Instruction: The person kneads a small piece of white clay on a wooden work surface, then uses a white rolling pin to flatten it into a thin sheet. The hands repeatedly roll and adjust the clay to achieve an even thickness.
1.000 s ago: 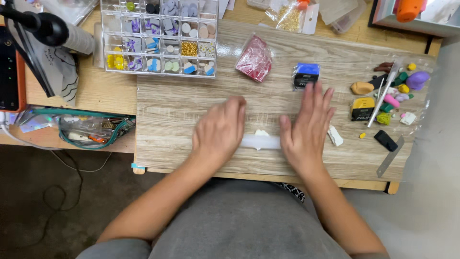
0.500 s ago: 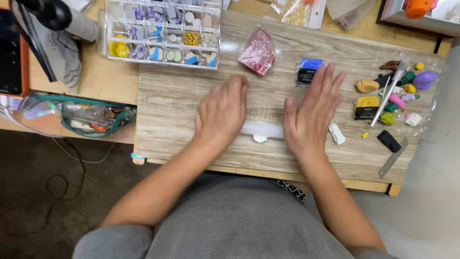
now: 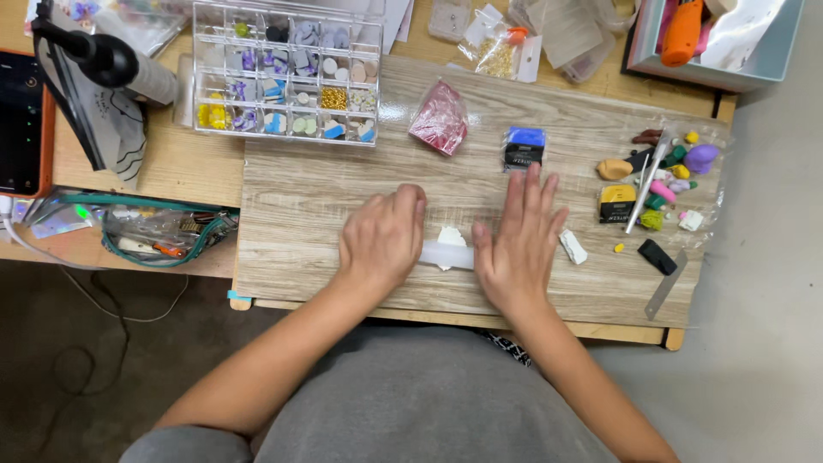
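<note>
A clear acrylic roller [image 3: 447,255] lies across a flat piece of white clay [image 3: 451,237] on the wooden board [image 3: 300,214]. My left hand [image 3: 381,238] presses flat on the roller's left end, fingers loosely curled. On the roller's right end rests my right hand [image 3: 521,242], palm down with fingers spread. A small white clay block [image 3: 573,246] lies just right of my right hand.
A clear compartment box of beads [image 3: 287,73] stands at the back left, a red bag [image 3: 439,118] and a blue clay pack [image 3: 524,147] behind my hands. Coloured clay pieces and tools [image 3: 660,184] fill the right side. A zip pouch [image 3: 159,230] lies left of the board.
Both hands slid the roller forward over the white clay, then back toward me, so the clay now shows behind the roller.
</note>
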